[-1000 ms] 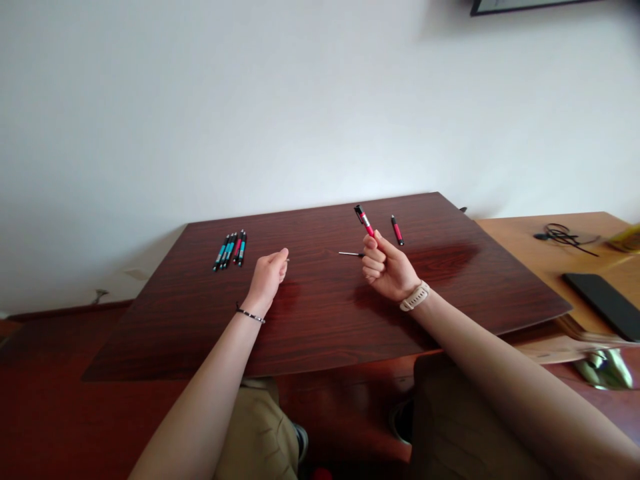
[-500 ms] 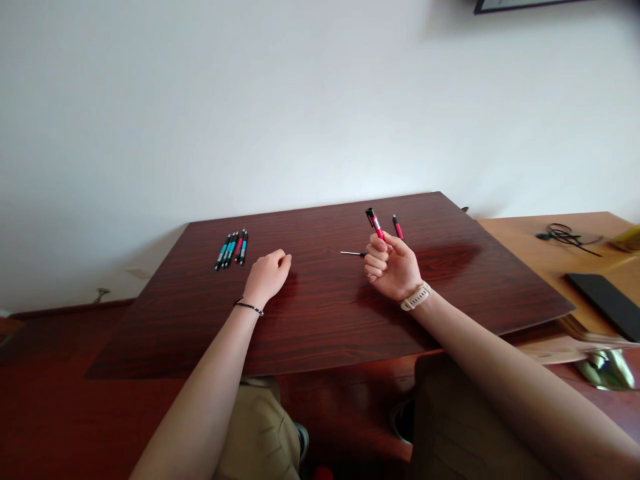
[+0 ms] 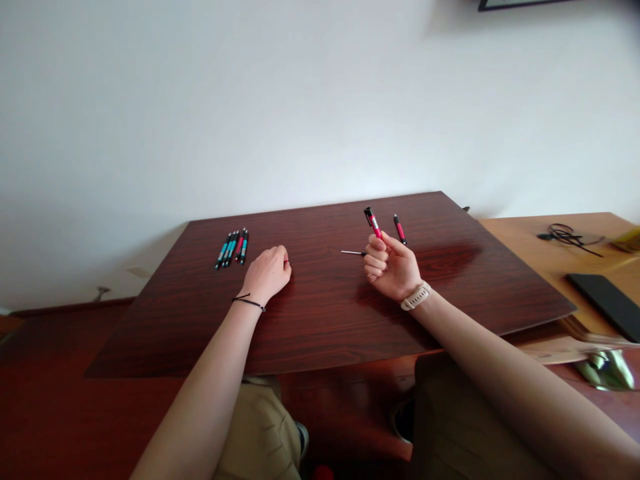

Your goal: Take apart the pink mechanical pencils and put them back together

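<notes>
While shut, left hand [image 3: 269, 271] near five pens [image 3: 231, 249]; right grip [image 3: 393, 267] round one red pen [image 3: 373, 223].

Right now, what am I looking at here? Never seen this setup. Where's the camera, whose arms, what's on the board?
There is no machine: the camera sits on a person's head, looking forward and down at their own bare arms. The right hand grips a pink-and-black pen, pointing up. The left hand rests curled on the dark wooden board; whether it holds anything is unclear. On the board lie a row of pens, a thin refill-like rod and another pink pen. A dark flat device lies on the lighter table.
</notes>
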`<action>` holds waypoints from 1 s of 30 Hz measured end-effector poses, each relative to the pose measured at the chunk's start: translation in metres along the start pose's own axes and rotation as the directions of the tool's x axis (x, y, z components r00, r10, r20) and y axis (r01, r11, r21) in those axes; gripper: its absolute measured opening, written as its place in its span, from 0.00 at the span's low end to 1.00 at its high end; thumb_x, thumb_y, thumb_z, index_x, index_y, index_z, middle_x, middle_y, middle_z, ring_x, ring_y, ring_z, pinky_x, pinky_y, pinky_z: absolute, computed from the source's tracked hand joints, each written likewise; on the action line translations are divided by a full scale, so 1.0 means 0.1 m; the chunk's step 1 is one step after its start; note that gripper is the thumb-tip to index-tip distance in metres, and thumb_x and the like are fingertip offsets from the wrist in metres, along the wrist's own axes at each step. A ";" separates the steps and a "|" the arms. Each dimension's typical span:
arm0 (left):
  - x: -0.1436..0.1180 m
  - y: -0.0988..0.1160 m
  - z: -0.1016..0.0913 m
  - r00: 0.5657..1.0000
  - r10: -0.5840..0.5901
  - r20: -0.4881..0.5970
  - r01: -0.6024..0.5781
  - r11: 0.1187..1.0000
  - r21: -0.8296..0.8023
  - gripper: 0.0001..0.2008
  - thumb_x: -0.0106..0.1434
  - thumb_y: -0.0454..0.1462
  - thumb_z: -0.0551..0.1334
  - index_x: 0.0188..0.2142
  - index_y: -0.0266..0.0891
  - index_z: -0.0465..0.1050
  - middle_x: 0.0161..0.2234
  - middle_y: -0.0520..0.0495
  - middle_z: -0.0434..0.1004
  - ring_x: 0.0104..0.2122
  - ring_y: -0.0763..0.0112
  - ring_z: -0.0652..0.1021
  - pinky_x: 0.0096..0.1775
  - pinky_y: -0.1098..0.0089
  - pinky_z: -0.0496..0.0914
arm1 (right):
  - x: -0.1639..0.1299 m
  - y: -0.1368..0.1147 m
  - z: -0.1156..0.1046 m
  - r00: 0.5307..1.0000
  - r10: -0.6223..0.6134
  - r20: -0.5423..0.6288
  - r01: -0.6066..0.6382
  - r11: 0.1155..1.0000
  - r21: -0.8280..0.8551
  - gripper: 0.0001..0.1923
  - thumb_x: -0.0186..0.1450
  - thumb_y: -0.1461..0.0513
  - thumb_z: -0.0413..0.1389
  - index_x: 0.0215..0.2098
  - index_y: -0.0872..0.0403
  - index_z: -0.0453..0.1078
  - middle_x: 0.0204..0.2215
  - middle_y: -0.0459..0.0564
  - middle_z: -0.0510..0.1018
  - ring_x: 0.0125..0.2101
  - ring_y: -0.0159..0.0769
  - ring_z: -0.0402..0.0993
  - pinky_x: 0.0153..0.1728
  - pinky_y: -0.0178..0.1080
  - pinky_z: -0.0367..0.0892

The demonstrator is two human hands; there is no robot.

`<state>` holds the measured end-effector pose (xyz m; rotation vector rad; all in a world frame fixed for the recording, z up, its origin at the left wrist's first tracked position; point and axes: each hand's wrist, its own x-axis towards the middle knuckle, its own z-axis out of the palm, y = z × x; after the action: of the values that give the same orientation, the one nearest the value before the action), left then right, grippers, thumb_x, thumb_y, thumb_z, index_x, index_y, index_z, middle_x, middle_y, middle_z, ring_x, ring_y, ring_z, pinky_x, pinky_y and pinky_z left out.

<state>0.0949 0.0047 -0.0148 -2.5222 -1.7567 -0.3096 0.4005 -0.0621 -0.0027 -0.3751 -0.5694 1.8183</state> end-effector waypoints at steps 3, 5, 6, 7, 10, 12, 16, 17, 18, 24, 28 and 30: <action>0.02 -0.01 0.01 1.000 -0.008 0.014 0.009 1.000 -0.006 0.03 0.69 0.35 0.60 0.41 0.42 0.73 0.41 0.39 0.80 0.43 0.51 0.80 0.42 0.59 0.71 | 0.00 0.00 0.00 1.000 0.000 0.015 0.000 1.000 0.020 0.18 0.74 0.58 0.57 0.30 0.50 0.56 0.21 0.36 0.46 0.19 0.28 0.37 0.18 0.30 0.49; 0.02 -0.01 0.01 1.000 -0.005 0.018 0.005 1.000 -0.014 0.03 0.69 0.35 0.60 0.41 0.42 0.73 0.42 0.39 0.80 0.44 0.51 0.80 0.43 0.58 0.72 | -0.01 0.00 0.00 1.000 0.003 0.031 -0.005 0.999 0.038 0.18 0.74 0.58 0.58 0.30 0.51 0.57 0.21 0.36 0.46 0.19 0.28 0.37 0.18 0.30 0.49; 0.02 -0.01 0.01 1.000 -0.001 0.018 0.002 1.000 -0.020 0.04 0.69 0.35 0.60 0.41 0.41 0.73 0.42 0.39 0.80 0.44 0.51 0.80 0.44 0.58 0.72 | -0.01 0.00 0.00 0.999 0.005 0.035 -0.006 0.999 0.044 0.17 0.74 0.59 0.58 0.30 0.51 0.57 0.21 0.36 0.46 0.19 0.28 0.38 0.18 0.30 0.49; 0.02 -0.02 0.01 1.000 0.003 0.017 -0.002 1.000 -0.027 0.04 0.69 0.35 0.60 0.42 0.41 0.73 0.43 0.39 0.80 0.44 0.51 0.80 0.45 0.58 0.72 | -0.01 0.00 0.00 0.999 0.006 0.037 -0.008 0.999 0.046 0.17 0.74 0.59 0.58 0.30 0.51 0.57 0.21 0.36 0.46 0.19 0.28 0.38 0.18 0.30 0.49; 0.01 -0.03 0.01 1.000 0.013 0.016 -0.013 0.999 -0.053 0.06 0.68 0.34 0.60 0.44 0.41 0.73 0.44 0.40 0.80 0.45 0.53 0.80 0.47 0.58 0.72 | -0.01 -0.01 0.00 1.000 0.009 0.025 -0.010 0.999 0.033 0.18 0.74 0.58 0.57 0.30 0.50 0.56 0.21 0.36 0.46 0.19 0.28 0.38 0.18 0.30 0.49; 0.00 -0.04 0.01 1.000 0.017 0.013 -0.016 0.997 -0.071 0.08 0.67 0.33 0.60 0.46 0.40 0.73 0.44 0.40 0.80 0.44 0.53 0.80 0.47 0.58 0.72 | -0.01 -0.01 -0.01 1.000 0.007 0.013 -0.007 1.000 0.017 0.18 0.75 0.58 0.57 0.30 0.50 0.56 0.21 0.36 0.46 0.19 0.28 0.38 0.18 0.30 0.50; -0.01 -0.05 0.02 1.000 0.018 0.004 -0.018 0.993 -0.115 0.08 0.67 0.33 0.61 0.46 0.41 0.73 0.43 0.41 0.80 0.43 0.54 0.80 0.46 0.59 0.71 | 0.00 -0.02 0.00 1.000 0.003 -0.006 -0.003 1.000 -0.013 0.17 0.74 0.57 0.57 0.30 0.50 0.57 0.21 0.36 0.46 0.19 0.29 0.38 0.17 0.30 0.50; -0.01 -0.05 0.03 1.000 0.020 -0.001 -0.020 0.992 -0.125 0.08 0.67 0.34 0.61 0.46 0.41 0.73 0.43 0.41 0.80 0.43 0.55 0.80 0.46 0.60 0.71 | 0.00 -0.01 0.00 1.000 0.002 -0.003 -0.002 1.000 -0.015 0.17 0.74 0.57 0.57 0.30 0.50 0.57 0.21 0.36 0.46 0.19 0.29 0.37 0.17 0.30 0.50; -0.01 -0.06 0.03 1.000 0.021 -0.008 -0.022 0.991 -0.135 0.06 0.68 0.35 0.61 0.45 0.41 0.73 0.43 0.42 0.80 0.42 0.55 0.80 0.45 0.60 0.71 | 0.00 -0.01 0.00 1.000 0.001 0.001 -0.001 1.000 -0.016 0.17 0.74 0.58 0.57 0.29 0.50 0.57 0.21 0.36 0.45 0.19 0.29 0.37 0.17 0.30 0.50; 0.02 -0.12 0.11 0.997 0.021 -0.072 -0.036 0.976 -0.214 0.05 0.72 0.37 0.59 0.41 0.42 0.74 0.40 0.43 0.79 0.40 0.58 0.79 0.46 0.62 0.70 | 0.00 -0.01 0.01 1.000 -0.006 -0.017 0.005 0.999 -0.044 0.18 0.74 0.57 0.57 0.29 0.50 0.57 0.22 0.36 0.45 0.19 0.29 0.37 0.17 0.30 0.50; 0.05 -0.16 0.16 0.995 -0.002 -0.103 -0.023 0.970 -0.244 0.08 0.72 0.37 0.59 0.39 0.42 0.77 0.38 0.44 0.78 0.40 0.59 0.79 0.45 0.63 0.70 | 0.00 -0.01 0.00 1.000 -0.002 -0.003 0.002 0.999 -0.032 0.18 0.74 0.57 0.57 0.29 0.50 0.57 0.21 0.36 0.45 0.19 0.29 0.37 0.18 0.30 0.49; 0.07 -0.17 0.18 0.994 -0.008 -0.113 -0.019 0.970 -0.242 0.09 0.73 0.38 0.59 0.40 0.42 0.79 0.38 0.44 0.78 0.40 0.59 0.79 0.46 0.63 0.71 | 0.00 0.00 0.00 1.000 0.001 0.002 0.000 1.000 -0.024 0.17 0.74 0.57 0.57 0.30 0.51 0.58 0.21 0.36 0.46 0.19 0.28 0.37 0.18 0.30 0.49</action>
<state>0.0835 0.0195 -0.0319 -2.6065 -1.7657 -0.6938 0.4012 -0.0623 -0.0029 -0.3903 -0.5931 1.8137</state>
